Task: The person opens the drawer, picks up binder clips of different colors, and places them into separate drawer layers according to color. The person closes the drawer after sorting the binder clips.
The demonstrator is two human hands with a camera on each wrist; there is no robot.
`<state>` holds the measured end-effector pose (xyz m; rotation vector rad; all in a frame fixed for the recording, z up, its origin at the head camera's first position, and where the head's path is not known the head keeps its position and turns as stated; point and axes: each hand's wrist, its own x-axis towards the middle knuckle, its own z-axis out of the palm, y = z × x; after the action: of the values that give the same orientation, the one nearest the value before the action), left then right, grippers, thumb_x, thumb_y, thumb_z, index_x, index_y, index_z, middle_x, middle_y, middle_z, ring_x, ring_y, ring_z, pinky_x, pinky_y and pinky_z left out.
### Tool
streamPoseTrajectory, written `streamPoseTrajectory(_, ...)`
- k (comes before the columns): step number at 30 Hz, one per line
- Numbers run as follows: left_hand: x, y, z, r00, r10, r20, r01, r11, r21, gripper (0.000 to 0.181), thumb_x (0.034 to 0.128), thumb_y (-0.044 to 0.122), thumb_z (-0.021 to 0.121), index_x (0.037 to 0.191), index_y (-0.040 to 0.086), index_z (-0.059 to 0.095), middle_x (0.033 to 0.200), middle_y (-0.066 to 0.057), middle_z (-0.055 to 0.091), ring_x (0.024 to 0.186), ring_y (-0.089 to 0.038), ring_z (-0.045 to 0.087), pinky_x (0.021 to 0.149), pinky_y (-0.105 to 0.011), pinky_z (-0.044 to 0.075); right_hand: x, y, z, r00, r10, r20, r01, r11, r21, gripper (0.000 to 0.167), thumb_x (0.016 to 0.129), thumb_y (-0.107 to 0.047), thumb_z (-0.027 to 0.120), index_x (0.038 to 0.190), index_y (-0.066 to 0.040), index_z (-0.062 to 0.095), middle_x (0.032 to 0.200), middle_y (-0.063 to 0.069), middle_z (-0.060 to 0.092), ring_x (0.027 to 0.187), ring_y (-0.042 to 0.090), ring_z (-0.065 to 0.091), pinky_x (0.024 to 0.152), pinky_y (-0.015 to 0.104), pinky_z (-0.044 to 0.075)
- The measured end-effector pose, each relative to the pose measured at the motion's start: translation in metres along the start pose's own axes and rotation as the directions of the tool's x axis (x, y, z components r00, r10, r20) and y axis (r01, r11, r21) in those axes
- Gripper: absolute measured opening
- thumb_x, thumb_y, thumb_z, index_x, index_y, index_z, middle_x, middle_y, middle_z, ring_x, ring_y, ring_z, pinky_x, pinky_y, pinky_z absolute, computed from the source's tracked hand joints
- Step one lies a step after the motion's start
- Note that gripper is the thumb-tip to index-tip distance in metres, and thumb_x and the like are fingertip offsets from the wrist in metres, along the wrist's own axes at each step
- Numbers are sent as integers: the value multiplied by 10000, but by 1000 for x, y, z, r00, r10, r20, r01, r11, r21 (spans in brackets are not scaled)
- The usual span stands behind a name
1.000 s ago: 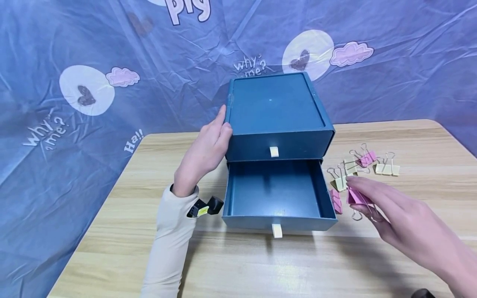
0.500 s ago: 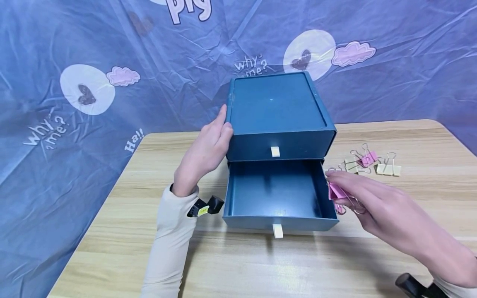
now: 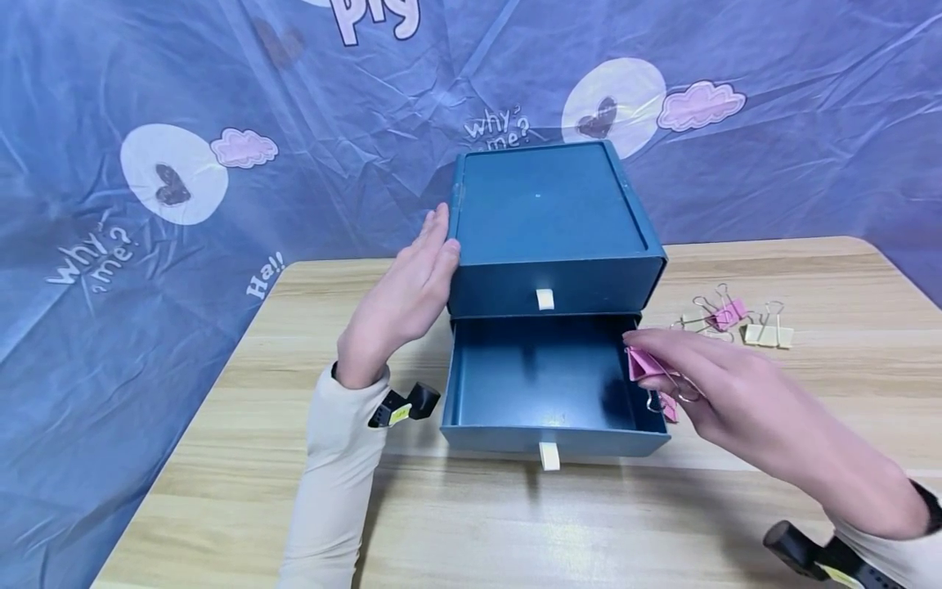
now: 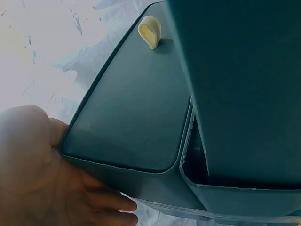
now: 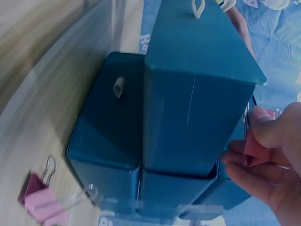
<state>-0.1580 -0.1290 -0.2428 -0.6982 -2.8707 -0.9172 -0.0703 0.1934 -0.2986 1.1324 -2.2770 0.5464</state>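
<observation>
A blue drawer cabinet (image 3: 552, 204) stands on the table with one drawer (image 3: 500, 440) pulled out, its bare floor visible. My left hand (image 3: 401, 294) rests against the cabinet's left side, fingers extended; the left wrist view shows this hand (image 4: 42, 174) along the outer edge. Between thumb and fingers, my right hand (image 3: 736, 393) pinches a pink binder clip (image 3: 642, 365) above the drawer's right wall. In the right wrist view that clip (image 5: 255, 151) is partly covered by the thumb. Another pink binder clip (image 3: 667, 406) lies on the table just right of the drawer.
More binder clips lie right of the cabinet: a pink one (image 3: 728, 314), a cream one (image 3: 768, 335), and others partly hidden behind my right hand. White pull tabs (image 3: 545, 299) stick out of the drawer fronts. A printed blue cloth (image 3: 353, 164) hangs behind the wooden table (image 3: 243, 458).
My right hand has moved left with the pink binder clip, from among the loose clips to over the drawer's right wall. The left hand has stayed against the cabinet.
</observation>
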Motion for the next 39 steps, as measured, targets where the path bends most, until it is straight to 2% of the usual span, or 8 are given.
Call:
streamPoseTrajectory(2, 0, 0, 0, 1000, 5, -5, -5, 1000, 12, 598, 1056, 353, 141, 1530, -4, 61, 1609, -89, 28, 1465, -164, -20, 1180, -307, 24, 4, -1, 2, 999, 29, 29, -29, 1000, 2, 325, 984, -176, 486, 1259, -43, 596, 1111, 68, 679, 935, 241, 657, 937, 101, 406)
streamPoseTrajectory(5, 0, 1, 1, 1000, 11, -11, -11, 1000, 29, 592, 1056, 336, 135, 1525, -17, 62, 1609, -104, 25, 1466, -169, -38, 1175, -284, 0, 9, -2, 7, 997, 54, 61, -54, 999, 5, 486, 1029, -408, 334, 1250, -60, 592, 1061, 52, 686, 882, 216, 674, 771, 234, 533)
streamPoseTrajectory(9, 1, 2, 1, 1000, 16, -21, -15, 999, 45, 588, 1054, 327, 129, 1526, -16, 55, 1608, -109, 12, 1462, -158, -59, 1170, -272, -18, 17, -4, 14, 994, 51, 102, -54, 998, 28, 306, 976, -233, 573, 1227, -58, 596, 1015, 62, 685, 843, 213, 675, 668, 386, 563)
streamPoseTrajectory(12, 1, 2, 0, 999, 23, -28, -21, 998, 54, 588, 1053, 325, 127, 1526, -16, 56, 1607, -111, 5, 1458, -149, -70, 1169, -269, -21, 24, -6, 19, 989, 45, 139, -51, 998, 38, 395, 816, -19, 725, 1192, -51, 609, 1003, 60, 681, 835, 205, 671, 668, 380, 568)
streamPoseTrajectory(14, 1, 2, 0, 999, 22, -30, -21, 998, 56, 590, 1052, 330, 126, 1527, -12, 56, 1608, -106, 1, 1456, -143, -74, 1169, -271, -18, 29, -7, 22, 986, 41, 162, -49, 998, 46, 500, 691, 93, 751, 1155, -35, 616, 986, 55, 677, 813, 186, 661, 661, 365, 567)
streamPoseTrajectory(19, 0, 2, 0, 1000, 7, -29, -6, 999, 41, 597, 1050, 351, 131, 1533, 11, 52, 1609, -82, 0, 1455, -134, -64, 1182, -331, 25, 39, -9, 27, 972, 60, 229, -68, 997, 28, 467, 682, 174, 684, 1103, -18, 625, 939, 29, 645, 774, 149, 625, 650, 330, 559)
streamPoseTrajectory(30, 0, 2, 1, 1000, 0, -30, 0, 1000, 23, 603, 1046, 348, 132, 1531, 0, 49, 1608, -95, 8, 1455, -136, -53, 1183, -319, 33, 56, -13, 36, 852, 221, 474, -190, 975, -112, 258, 765, 73, 706, 855, -139, 589, 752, -57, 588, 614, 107, 518, 471, 320, 468)
streamPoseTrajectory(39, 0, 2, 1, 1000, -3, -23, 4, 1000, 22, 605, 1042, 352, 131, 1532, 5, 58, 1609, -86, 10, 1456, -133, -39, 1176, -290, 25, 57, -12, 43, 861, 221, 459, -132, 967, -218, 191, 858, -69, 703, 764, -122, 545, 660, -20, 555, 543, 186, 528, 435, 384, 438)
